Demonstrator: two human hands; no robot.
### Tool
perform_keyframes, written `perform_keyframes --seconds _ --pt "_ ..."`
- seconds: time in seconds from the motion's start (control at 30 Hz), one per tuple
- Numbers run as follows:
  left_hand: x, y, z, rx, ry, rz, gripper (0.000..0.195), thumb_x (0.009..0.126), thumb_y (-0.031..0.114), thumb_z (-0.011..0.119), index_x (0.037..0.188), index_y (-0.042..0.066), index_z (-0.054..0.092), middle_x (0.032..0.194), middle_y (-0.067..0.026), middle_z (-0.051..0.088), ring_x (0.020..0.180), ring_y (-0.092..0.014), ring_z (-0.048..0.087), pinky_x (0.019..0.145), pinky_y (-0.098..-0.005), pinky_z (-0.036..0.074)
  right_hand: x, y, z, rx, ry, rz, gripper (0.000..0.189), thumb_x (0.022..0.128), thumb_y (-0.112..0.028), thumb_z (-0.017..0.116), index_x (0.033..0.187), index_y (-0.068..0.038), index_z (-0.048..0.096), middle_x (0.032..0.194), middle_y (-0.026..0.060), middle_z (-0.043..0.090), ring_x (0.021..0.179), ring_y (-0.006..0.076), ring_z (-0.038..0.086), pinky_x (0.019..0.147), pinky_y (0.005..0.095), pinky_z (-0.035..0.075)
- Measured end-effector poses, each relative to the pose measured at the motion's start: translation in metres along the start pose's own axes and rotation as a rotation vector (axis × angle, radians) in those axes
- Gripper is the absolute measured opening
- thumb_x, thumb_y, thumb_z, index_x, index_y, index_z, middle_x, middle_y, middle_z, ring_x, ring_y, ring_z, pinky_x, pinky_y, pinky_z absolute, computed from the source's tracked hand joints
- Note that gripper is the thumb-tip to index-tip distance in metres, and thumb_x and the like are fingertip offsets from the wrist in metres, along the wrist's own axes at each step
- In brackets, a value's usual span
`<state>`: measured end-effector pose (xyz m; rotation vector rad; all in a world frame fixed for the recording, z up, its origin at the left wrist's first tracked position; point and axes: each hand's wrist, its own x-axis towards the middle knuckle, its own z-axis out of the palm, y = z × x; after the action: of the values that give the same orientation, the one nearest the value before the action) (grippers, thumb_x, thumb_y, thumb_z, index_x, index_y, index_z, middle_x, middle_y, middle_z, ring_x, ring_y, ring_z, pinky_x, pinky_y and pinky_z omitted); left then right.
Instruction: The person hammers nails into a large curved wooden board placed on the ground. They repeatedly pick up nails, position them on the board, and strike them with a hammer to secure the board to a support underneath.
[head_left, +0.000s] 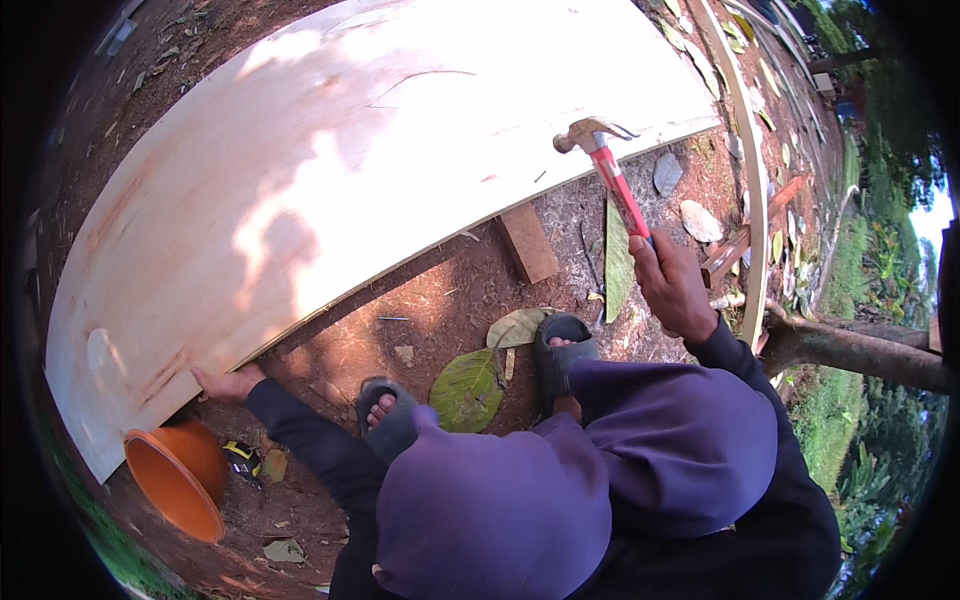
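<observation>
A pale plywood sheet (390, 187) spreads before me, partly in glaring sunlight. At its near left edge my left hand (227, 382) grips the board, thumb on top and fingers hidden beneath. My right hand (671, 289) is closed around the lower handle of a claw hammer (621, 187) with a red grip. The hammer's head is over the sheet's near right edge, its striking face turned left. Left of the handle, a nail (540, 176) stands tilted in the plywood near that edge. A wooden block (529, 241) juts out from under the sheet.
An orange plastic bucket (176, 476) lies tipped near my left hand, beside a tape measure (242, 459). Large leaves (469, 390) lie on bare soil around my sandaled feet. To the right are a long wooden batten (750, 165), a reddish timber piece (754, 232) and a tree trunk (862, 352).
</observation>
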<state>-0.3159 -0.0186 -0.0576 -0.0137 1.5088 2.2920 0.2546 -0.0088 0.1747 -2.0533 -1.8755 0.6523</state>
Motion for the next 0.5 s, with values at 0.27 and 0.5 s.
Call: perform_keyframes --seconds 0.27,0.5 --pt "0.007 -0.024 -0.012 -0.025 -0.045 -0.034 0.07 0.098 0.044 0.05 0.15 -0.002 0.04 0.151 -0.021 0.047 0.135 -0.04 0.05 0.113 -0.0545 0.043 -0.005 0.009 0.018 0.249 0.18 -0.024 0.036 0.11 -0.034 0.046 0.099 -0.001 0.054 0.067 0.0104 0.053 0.052 0.0193 0.054 0.049 0.0342 0.042" --pt "0.022 0.002 -0.025 -0.022 -0.089 0.043 0.07 0.097 0.044 0.051 0.15 -0.002 0.042 0.148 -0.0216 0.05 0.134 -0.04 0.051 0.113 -0.0544 0.042 0.008 -0.035 -0.023 0.57 0.275 0.034 0.035 0.112 -0.034 0.043 0.099 -0.004 0.056 0.065 -0.0007 0.051 0.051 0.0072 0.049 0.044 0.026 0.038"
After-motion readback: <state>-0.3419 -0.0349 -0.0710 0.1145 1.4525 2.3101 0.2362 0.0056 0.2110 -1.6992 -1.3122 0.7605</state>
